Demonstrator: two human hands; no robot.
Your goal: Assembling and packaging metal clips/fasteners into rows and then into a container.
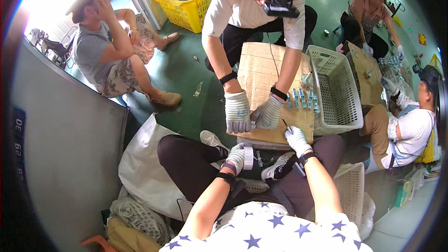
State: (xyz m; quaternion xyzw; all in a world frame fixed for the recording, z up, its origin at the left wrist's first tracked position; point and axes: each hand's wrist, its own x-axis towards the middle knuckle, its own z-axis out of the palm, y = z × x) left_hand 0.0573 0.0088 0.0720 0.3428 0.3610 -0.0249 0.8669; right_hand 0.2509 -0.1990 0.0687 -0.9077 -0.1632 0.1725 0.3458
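Observation:
My left hand, in a striped white glove, is closed around a white cylindrical object in front of my knees. My right hand, gloved the same way, pinches a thin dark stick over the near right edge of a cardboard-topped work surface. The stick's kind cannot be made out. Several small blue-and-metal parts lie in a row on the cardboard, beyond my right hand. Across from me, a co-worker's two gloved hands meet at the near left edge; what they hold is hidden.
A white plastic basket stands right of the cardboard, and another white basket is beside my right leg. A yellow crate holds metal parts at the back. A person sits at left; two others work at right. White sacking lies left of my legs.

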